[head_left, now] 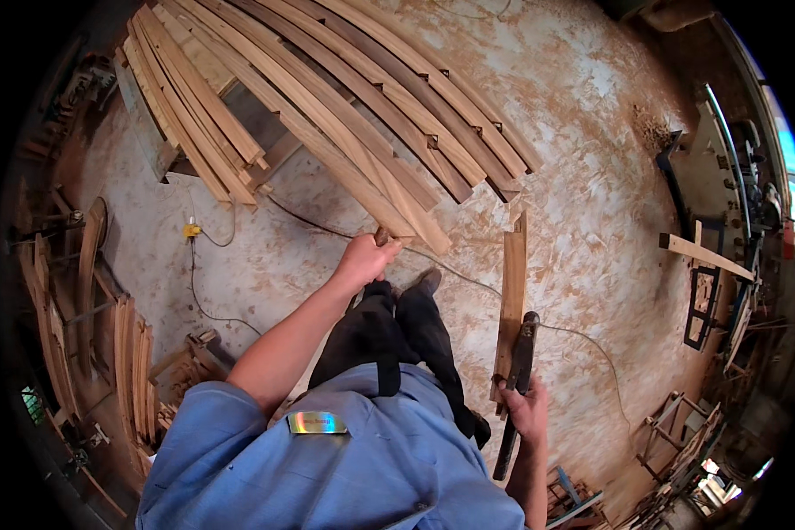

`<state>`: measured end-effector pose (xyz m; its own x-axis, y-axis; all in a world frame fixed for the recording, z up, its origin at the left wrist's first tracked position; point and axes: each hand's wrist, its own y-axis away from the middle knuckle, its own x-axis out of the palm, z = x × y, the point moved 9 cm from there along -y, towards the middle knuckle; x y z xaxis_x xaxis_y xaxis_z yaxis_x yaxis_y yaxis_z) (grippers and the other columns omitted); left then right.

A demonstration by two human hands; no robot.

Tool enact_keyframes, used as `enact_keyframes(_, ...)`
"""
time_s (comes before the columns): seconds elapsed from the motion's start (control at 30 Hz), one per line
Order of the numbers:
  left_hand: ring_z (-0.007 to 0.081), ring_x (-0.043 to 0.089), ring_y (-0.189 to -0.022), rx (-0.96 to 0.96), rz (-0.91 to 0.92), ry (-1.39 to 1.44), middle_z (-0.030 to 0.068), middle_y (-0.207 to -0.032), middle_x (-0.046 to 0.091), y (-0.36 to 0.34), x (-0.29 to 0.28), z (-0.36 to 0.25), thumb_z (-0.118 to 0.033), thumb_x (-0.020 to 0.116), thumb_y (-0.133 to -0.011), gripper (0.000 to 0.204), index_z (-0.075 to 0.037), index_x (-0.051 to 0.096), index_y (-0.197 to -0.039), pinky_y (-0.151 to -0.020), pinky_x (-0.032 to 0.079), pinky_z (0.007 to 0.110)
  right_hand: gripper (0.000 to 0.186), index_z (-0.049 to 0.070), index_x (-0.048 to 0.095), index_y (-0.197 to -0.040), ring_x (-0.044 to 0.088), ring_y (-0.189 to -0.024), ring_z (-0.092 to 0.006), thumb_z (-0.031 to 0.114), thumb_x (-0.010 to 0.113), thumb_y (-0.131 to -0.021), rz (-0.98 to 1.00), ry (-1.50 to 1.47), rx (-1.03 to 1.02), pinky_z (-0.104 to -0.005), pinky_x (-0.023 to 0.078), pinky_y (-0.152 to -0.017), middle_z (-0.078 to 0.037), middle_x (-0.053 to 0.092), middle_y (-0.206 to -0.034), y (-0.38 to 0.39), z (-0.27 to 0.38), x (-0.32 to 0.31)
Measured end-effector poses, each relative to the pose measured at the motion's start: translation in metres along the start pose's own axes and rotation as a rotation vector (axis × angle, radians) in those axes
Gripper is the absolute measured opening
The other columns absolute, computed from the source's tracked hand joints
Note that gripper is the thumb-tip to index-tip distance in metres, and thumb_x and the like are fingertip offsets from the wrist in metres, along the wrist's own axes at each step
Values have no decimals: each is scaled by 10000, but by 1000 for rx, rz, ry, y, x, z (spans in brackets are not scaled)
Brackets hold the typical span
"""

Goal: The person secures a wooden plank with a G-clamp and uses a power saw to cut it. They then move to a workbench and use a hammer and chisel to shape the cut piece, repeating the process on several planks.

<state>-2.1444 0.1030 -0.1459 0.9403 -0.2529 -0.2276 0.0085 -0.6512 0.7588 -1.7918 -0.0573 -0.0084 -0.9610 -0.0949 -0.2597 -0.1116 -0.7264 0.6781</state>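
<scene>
My left hand (368,260) is closed, right at the near end of a long pale wooden board (353,190). A short dark-brown end (381,236) pokes out above that fist; the rest of it is hidden by the fingers. At my right side, my right hand (526,410) is wrapped round a long, narrow, dark bar-like tool (521,358), whose exact kind I cannot tell. Beside the tool, on its left, a wooden strip (512,283) stretches away from me. My fingertips reach the strip's near end, and whether they grip it too is unclear.
Several long curved boards with notches (433,141) lie fanned out ahead, next to a stack of slats (194,115). Cables (305,228) cross the stained floor (583,177) by my feet. More curved wood (128,380) stands at left; frames and wooden parts (702,305) line the right.
</scene>
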Motion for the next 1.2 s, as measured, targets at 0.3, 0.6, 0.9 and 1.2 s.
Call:
enact_keyframes(0.3, 133, 511, -513, -138, -57, 556, 108, -992, 691, -5, -13, 13, -338, 631, -936, 330, -35, 629, -1067, -443, 391, 289, 242, -19, 598, -1068, 553, -610, -84, 42, 636, -836, 105, -85, -14, -254, 464, -541, -3, 596, -775, -40, 13, -3)
enact_keyframes(0.6, 137, 513, -509, -120, -86, 904, 29, -857, 611, -15, 16, 23, -322, 691, -908, 249, -86, 613, -908, -423, 364, 301, 164, -3, 605, -937, 542, -574, -92, 75, 658, -802, 222, 23, 25, -272, 445, -519, -27, 587, -684, -58, 28, -10)
enact_keyframes(0.9, 112, 513, -533, -89, -156, 886, 6, -763, 586, -15, 21, 24, -345, 706, -894, 256, -108, 621, -944, -450, 354, 283, 217, -7, 624, -907, 541, -644, -100, 128, 684, -747, 252, 216, 41, -284, 468, -594, -25, 600, -715, -78, 2, -20)
enact_keyframes(1.2, 157, 540, -486, -2, -254, 686, 39, -667, 581, -5, 15, 21, -349, 643, -921, 302, -56, 606, -861, -420, 398, 329, 205, -15, 611, -929, 569, -555, -118, 135, 647, -794, 337, 141, 6, -286, 463, -510, -47, 609, -683, -83, -3, -19)
